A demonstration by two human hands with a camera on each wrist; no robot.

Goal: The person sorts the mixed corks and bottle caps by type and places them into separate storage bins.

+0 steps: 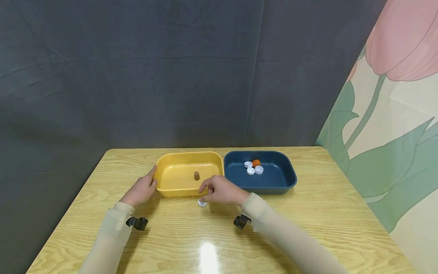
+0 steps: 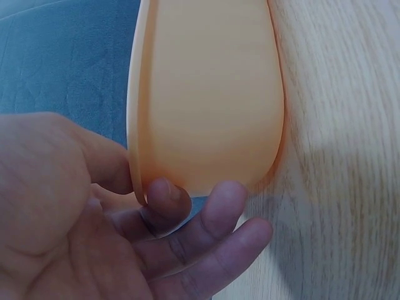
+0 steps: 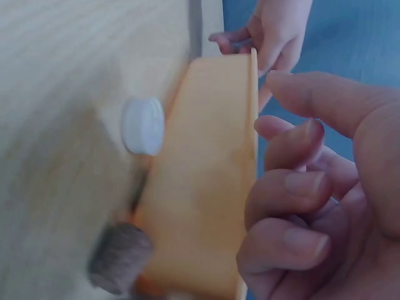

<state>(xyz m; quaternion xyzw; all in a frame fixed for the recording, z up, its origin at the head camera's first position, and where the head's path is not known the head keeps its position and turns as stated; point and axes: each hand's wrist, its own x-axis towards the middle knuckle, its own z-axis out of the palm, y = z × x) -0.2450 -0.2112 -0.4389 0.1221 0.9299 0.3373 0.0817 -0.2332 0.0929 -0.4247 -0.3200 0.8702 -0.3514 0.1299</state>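
Note:
My left hand holds the left end of the yellow tray at its rim. In the left wrist view, its fingers lie against the tray's outside wall. My right hand hovers at the tray's front right corner, its fingers loosely bent with nothing between them. Just below its fingertips, a white bottle cap rests on the table. Inside the yellow tray stands a small brown cork. The right wrist view has a cork on the table beside the tray's wall, near the white cap.
To the right of the yellow tray stands a dark blue tray. It contains several white caps and an orange cap. A dark cloth wall rises behind the wooden table.

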